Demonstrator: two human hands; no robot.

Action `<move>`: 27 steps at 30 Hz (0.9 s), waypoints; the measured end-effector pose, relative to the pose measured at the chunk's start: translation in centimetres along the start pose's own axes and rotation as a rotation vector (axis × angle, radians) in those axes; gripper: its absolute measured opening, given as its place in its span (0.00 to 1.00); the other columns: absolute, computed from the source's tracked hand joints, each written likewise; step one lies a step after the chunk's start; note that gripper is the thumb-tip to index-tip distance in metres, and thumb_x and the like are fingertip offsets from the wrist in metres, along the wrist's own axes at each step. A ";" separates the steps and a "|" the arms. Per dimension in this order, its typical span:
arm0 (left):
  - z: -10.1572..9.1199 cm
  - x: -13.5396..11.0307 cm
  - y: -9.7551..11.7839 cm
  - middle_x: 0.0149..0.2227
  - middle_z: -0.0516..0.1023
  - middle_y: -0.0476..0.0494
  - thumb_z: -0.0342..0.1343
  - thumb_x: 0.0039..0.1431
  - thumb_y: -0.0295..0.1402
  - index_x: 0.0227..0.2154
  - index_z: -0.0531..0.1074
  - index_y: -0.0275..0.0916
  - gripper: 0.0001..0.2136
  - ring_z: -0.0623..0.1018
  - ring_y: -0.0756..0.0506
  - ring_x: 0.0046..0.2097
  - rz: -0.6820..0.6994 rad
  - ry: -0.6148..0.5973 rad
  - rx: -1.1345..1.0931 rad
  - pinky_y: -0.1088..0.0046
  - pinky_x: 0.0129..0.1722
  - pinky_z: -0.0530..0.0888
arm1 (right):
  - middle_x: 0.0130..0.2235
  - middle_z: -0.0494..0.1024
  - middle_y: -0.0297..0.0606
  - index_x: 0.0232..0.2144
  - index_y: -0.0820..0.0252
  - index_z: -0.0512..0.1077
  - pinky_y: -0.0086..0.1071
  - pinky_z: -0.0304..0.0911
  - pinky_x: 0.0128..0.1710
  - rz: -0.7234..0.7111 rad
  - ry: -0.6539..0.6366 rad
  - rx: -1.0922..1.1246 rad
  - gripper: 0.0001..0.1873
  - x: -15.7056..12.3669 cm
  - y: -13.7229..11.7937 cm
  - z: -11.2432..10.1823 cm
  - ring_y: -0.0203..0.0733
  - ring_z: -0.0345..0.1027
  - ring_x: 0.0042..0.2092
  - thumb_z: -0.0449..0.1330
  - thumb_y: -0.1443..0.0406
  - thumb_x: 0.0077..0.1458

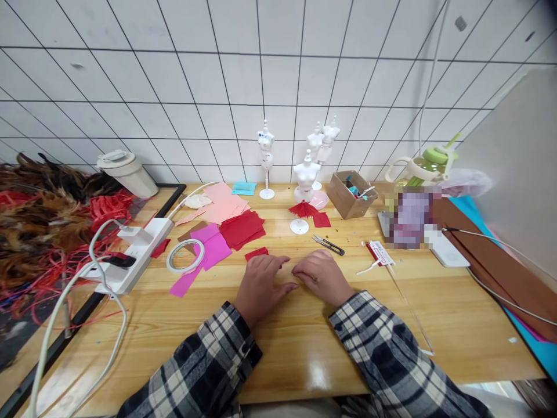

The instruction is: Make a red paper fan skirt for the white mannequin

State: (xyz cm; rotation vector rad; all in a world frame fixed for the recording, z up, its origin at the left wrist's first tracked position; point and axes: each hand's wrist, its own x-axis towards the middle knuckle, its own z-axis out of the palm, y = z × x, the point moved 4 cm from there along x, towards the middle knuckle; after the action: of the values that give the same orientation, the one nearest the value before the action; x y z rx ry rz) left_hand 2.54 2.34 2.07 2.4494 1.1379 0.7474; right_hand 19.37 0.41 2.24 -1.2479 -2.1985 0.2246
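Observation:
My left hand rests just above the wooden table, thumb and fingers apart with nothing visible between them. A small piece of red paper lies right beyond its fingers. Facing it, my right hand has its fingers curled and pressed together; whatever they hold, if anything, is hidden or too small to make out. Thread snips lie just past the right hand. Behind both hands stands a white mannequin with a pleated red paper skirt around its stand. Beside that is a red paper square.
Red sheets, magenta paper and a tape roll lie left. A power strip with cables borders that side. Behind are another mannequin and a cardboard box. A glue stick lies right.

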 end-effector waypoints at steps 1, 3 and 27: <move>0.0 0.0 0.4 0.41 0.76 0.40 0.57 0.55 0.47 0.47 0.70 0.41 0.20 0.71 0.39 0.45 0.036 -0.005 0.069 0.58 0.48 0.61 | 0.32 0.80 0.34 0.33 0.54 0.75 0.39 0.53 0.43 0.002 -0.001 -0.002 0.06 0.0 -0.1 0.0 0.40 0.69 0.37 0.58 0.64 0.59; 0.1 0.0 1.2 0.41 0.77 0.41 0.52 0.61 0.43 0.44 0.72 0.43 0.14 0.71 0.40 0.45 0.091 -0.024 0.160 0.58 0.49 0.60 | 0.32 0.80 0.34 0.33 0.54 0.76 0.40 0.52 0.44 0.004 -0.002 -0.002 0.06 0.1 -0.1 0.0 0.40 0.69 0.37 0.58 0.65 0.59; 1.0 0.2 -1.1 0.28 0.74 0.45 0.41 0.66 0.38 0.25 0.70 0.39 0.18 0.71 0.44 0.34 -0.130 -0.128 -0.180 0.67 0.38 0.66 | 0.37 0.80 0.39 0.44 0.55 0.75 0.36 0.65 0.42 -0.106 0.012 0.107 0.14 -0.1 0.0 -0.4 0.41 0.70 0.40 0.51 0.68 0.62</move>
State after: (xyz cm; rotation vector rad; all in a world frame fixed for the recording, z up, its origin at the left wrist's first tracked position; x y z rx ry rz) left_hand 2.60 3.06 0.77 2.2171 1.1181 0.6164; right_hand 19.64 0.22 2.53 -1.0698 -2.2047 0.2870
